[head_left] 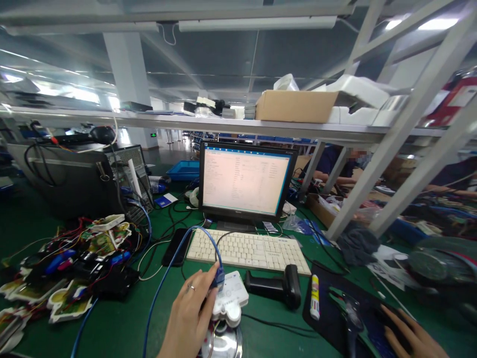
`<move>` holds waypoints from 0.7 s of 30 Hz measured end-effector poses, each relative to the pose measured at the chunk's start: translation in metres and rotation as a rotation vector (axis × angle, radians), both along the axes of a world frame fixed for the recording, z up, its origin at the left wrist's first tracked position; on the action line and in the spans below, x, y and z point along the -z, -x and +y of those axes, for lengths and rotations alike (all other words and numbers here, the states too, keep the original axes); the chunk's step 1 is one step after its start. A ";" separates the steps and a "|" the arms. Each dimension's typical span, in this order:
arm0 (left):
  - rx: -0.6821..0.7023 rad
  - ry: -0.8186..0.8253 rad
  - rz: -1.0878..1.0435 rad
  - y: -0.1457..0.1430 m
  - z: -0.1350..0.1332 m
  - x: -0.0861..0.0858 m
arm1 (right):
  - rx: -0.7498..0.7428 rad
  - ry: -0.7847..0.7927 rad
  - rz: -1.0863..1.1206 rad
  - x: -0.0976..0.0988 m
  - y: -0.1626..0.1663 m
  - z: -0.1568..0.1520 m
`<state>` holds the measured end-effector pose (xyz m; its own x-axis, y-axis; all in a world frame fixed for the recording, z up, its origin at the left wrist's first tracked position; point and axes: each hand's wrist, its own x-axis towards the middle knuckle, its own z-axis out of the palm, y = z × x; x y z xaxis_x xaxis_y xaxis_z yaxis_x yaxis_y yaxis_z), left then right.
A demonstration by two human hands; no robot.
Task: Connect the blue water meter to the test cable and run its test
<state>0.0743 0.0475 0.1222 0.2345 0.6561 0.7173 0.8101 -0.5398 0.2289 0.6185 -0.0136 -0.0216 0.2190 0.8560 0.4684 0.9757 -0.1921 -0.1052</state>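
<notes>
White game-controller-shaped device (231,298) sits on the green worktop (122,323) just before the keyboard (248,251). Left hand (190,318) closed round it, thumb and fingers pinching the blue cable (175,258) plug at its top edge, likely steadying the connection. Right hand (406,335) lies loosely curved over a mouse on the black mat (328,318). Barcode scanner (278,287) and glue stick (315,297) between them; monitor (244,180) behind.

A green desk (122,323) carries a monitor (244,181) with a white keyboard (248,251) in front of it. A black phone (176,247) lies left of the keyboard, a black scanner (278,287) to its right front. A dark mat (335,313) holds a glue stick (315,297). Wired circuit boards (74,263) pile at the left beside a computer case (82,181).
</notes>
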 end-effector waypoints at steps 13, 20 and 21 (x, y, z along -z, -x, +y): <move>0.017 -0.028 -0.001 0.000 0.000 -0.002 | -0.012 -0.028 -0.020 -0.003 0.005 -0.001; 0.013 -0.032 0.004 0.000 0.000 -0.001 | -0.001 -0.012 -0.037 -0.002 0.003 0.000; 0.009 -0.029 0.007 0.000 0.000 -0.001 | 0.000 -0.012 -0.038 -0.001 0.002 0.000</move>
<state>0.0741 0.0480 0.1230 0.2457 0.6330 0.7341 0.8065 -0.5537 0.2075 0.6170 -0.0136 -0.0210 0.2004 0.8503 0.4866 0.9791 -0.1906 -0.0703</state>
